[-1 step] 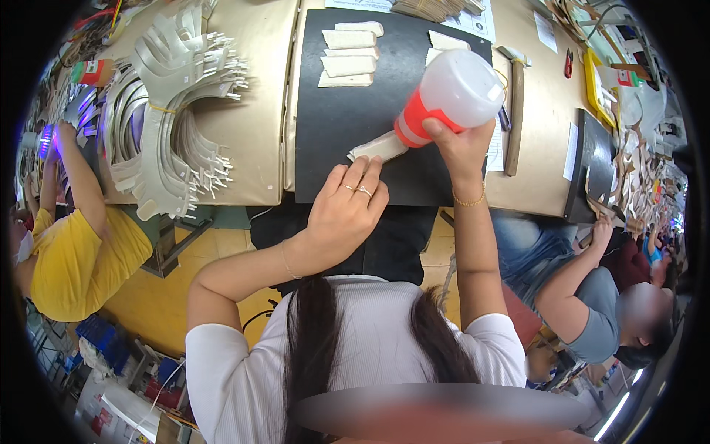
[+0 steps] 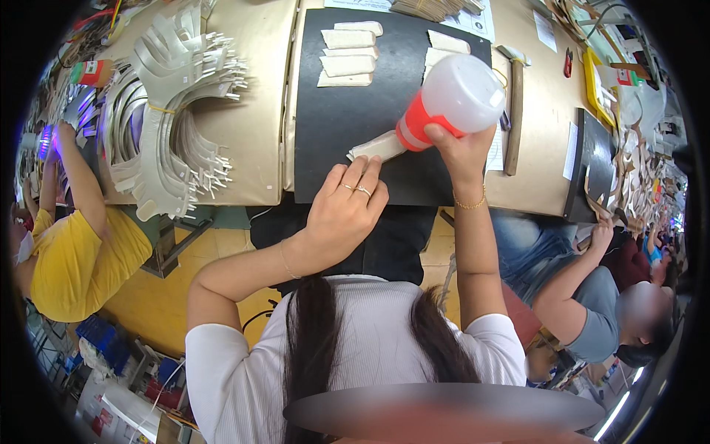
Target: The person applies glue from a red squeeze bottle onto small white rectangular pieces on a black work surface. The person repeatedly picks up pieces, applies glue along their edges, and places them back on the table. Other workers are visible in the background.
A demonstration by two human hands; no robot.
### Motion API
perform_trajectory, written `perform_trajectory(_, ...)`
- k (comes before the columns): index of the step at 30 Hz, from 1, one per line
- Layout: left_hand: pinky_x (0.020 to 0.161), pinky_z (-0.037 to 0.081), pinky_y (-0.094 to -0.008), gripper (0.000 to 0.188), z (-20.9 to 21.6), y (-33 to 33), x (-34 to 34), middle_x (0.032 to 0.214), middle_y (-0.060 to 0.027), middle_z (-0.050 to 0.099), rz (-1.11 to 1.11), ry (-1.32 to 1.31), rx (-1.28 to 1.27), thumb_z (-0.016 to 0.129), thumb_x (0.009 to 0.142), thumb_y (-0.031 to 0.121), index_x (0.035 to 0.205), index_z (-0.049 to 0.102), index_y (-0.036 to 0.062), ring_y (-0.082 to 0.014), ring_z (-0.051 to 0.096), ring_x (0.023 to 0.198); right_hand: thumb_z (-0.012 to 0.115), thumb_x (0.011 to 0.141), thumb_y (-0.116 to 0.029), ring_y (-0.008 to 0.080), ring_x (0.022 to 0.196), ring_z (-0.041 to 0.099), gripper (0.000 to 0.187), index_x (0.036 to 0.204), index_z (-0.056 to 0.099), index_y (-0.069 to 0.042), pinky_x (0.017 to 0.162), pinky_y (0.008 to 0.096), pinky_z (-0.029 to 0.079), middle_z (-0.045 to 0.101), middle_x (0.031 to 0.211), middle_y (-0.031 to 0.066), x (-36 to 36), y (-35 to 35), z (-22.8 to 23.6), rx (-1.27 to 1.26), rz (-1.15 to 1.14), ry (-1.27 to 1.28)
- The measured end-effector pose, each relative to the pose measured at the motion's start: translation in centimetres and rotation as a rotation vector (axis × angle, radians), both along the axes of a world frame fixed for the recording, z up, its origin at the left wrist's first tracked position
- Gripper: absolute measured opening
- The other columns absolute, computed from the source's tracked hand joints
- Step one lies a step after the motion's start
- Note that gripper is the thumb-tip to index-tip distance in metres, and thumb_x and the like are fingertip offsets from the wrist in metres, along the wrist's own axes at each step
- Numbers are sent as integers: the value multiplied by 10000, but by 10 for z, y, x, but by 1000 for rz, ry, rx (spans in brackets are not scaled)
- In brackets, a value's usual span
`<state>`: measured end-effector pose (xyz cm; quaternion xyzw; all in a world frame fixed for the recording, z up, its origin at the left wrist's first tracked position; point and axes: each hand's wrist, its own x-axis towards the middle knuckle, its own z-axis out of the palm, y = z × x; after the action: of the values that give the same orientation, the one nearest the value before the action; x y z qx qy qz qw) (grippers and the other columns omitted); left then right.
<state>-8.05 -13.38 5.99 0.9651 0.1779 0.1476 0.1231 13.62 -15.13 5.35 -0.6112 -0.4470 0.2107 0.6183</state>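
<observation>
My right hand [image 2: 467,157] is wrapped round a squeeze bottle [image 2: 467,89], translucent white with a red band round its lower-left end. The bottle tilts, its red end down against the right end of a small off-white strip [image 2: 386,145]; its tip is hidden. Fingertips of my left hand [image 2: 344,211] press on the left part of that strip, holding it on a black board [image 2: 333,140]; the left thumb is hidden. Several similar off-white pieces [image 2: 347,65] lie in a column farther up the board. More pieces [image 2: 447,43] sit behind the bottle, partly covered.
A hammer [image 2: 515,111] lies right of the board. To the left stands a large tied bundle of pale curved cut pieces [image 2: 163,118]. Brown pieces [image 2: 425,7] and papers [image 2: 481,26] are at the back. People work at both sides, one in yellow [image 2: 81,259], one in grey-blue [image 2: 580,311].
The bottle in my right hand has shifted very slightly to the right and nearer to me. My left hand and the strip stay in place.
</observation>
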Motion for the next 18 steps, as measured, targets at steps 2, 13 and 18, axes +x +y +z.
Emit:
perform_trajectory(2,915,430,-430,289,1,7,2,1155,-172,614,-4,-16,-42,715,764,129,1015,632,14,-312,569,1083,918,636,-387,185,911,687,696,1100,630,44,809,312,546,712,1005,116,3,-8,-3,-2,0,6)
perform_trajectory(13,889,391,-376,295,-3,56,2,1029,-76,605,308,-228,-562,723,804,128,1086,655,75,-272,559,991,720,740,-660,214,1059,595,915,1302,429,0,901,367,516,571,1174,104,2,-33,-34,194,-319,238)
perform_trajectory(18,931,347,-360,315,-15,65,-1,1063,-49,576,350,-77,-744,762,792,233,1079,706,115,-232,523,1032,639,737,-738,232,1035,622,963,1305,417,8,890,373,533,588,1164,117,-14,-42,-45,133,-369,56)
